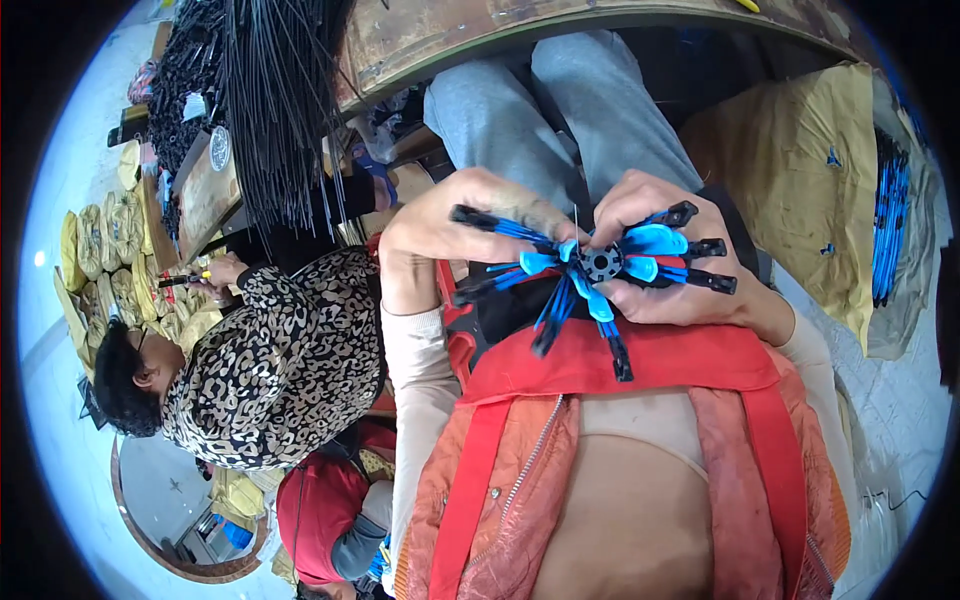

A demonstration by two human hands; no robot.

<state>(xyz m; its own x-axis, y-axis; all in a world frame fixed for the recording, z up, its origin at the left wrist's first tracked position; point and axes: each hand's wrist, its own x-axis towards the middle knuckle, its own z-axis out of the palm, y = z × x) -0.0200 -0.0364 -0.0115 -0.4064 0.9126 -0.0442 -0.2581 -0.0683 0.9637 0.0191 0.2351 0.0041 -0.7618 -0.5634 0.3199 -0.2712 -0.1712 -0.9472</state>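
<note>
fingers (pixel 618 208) of the right hand (pixel 715 222) curl round one side of the spoked frame (pixel 601 264), gripping it close to its black hub (pixel 606 268), while the left hand (pixel 430 225) pinches the opposite side. the frame is held above the lap, just in front of the red apron (pixel 620 360), its arms splayed outward. it looks light, with thin, fairly stiff blue rods and smooth blue leaves (pixel 655 242) that may feel slippery; the arms probably swing loosely and could bend at their joints, so the hub seems the firmest place to hold.

farther right, a bundle of blue rods (pixel 888 225) lies in greyish plastic wrapping (pixel 890 328); beside it a tan sack (pixel 800 150) carries small blue pieces (pixel 832 157) on its surface. to the left, black rods (pixel 280 110) hang over the table (pixel 208 195) edge near a clear round dish (pixel 220 148), and beyond a co-worker (pixel 280 370) stand bulging tan bags (pixel 105 235), their contents hidden
</note>
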